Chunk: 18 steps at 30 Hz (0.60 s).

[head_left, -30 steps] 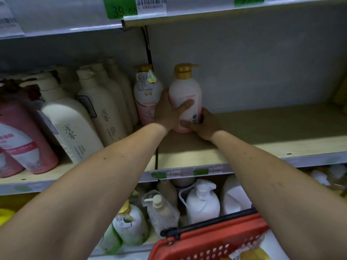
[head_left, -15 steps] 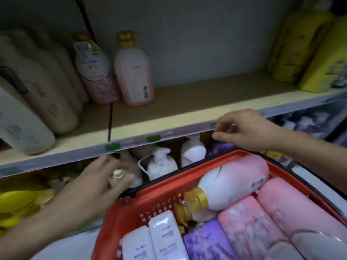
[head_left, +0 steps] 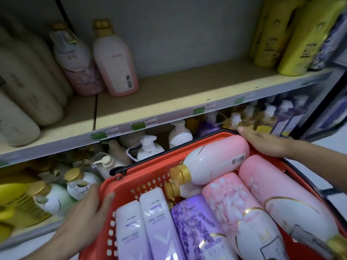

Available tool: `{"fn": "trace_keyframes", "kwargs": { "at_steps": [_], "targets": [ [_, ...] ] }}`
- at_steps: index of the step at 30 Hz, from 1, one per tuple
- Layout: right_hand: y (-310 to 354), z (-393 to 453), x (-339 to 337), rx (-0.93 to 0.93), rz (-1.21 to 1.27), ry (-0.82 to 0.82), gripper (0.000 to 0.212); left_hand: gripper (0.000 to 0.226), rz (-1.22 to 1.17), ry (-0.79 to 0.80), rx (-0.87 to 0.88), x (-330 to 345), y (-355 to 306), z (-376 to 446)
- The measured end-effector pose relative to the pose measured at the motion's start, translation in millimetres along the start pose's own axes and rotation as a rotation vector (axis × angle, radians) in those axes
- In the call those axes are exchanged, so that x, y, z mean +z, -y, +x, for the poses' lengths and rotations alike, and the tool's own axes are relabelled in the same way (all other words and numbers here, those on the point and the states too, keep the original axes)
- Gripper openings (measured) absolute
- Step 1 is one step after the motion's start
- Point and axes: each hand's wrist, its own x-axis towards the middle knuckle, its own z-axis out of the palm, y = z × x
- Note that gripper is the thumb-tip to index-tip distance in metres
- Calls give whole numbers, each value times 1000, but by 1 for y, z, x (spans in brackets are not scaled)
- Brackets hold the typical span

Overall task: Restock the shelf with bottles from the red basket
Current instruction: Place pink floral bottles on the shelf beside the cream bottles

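Your left hand (head_left: pixel 88 209) grips the red basket (head_left: pixel 139 177) at its near-left corner, thumb hooked over the rim. Your right hand (head_left: pixel 266 142) lies flat-fingered on the far-right rim, holding nothing, just beside the topmost pink bottle (head_left: pixel 216 158). The basket's bottles lie on their sides — two pink ones (head_left: pixel 114 59) stand on the shelf (head_left: pixel 178 94) above.

Cream bottles (head_left: pixel 28 94) crowd the left end of the wooden board, and tall yellow bottles (head_left: pixel 293 40) stand at its right end. Green price tags (head_left: pixel 138 126) sit along its front edge. On the lower level, white pump bottles (head_left: pixel 148 150) stand near the middle, green-and-white gold-capped bottles (head_left: pixel 52 197) lie toward the left, and amber pump bottles (head_left: pixel 262 119) stand toward the right.
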Motion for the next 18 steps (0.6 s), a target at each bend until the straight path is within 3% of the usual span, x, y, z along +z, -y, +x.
{"fn": "trace_keyframes", "kwargs": {
  "at_steps": [4, 8, 11, 18],
  "targets": [
    [-8, 6, 2, 21, 85, -95, 96, 29, 39, 8, 47, -1, -9, 24],
    [-4, 9, -6, 9, 76, -138, 94, 28, 61, 10, 78, 2, -10, 46],
    [0, 19, -13, 50, 47, -151, 117, 31, 44, -1, 90, 3, -14, 55],
    [8, 33, -19, 84, -5, -144, 117, 33, 29, 18, 99, 3, -23, 69]
  ]
}}
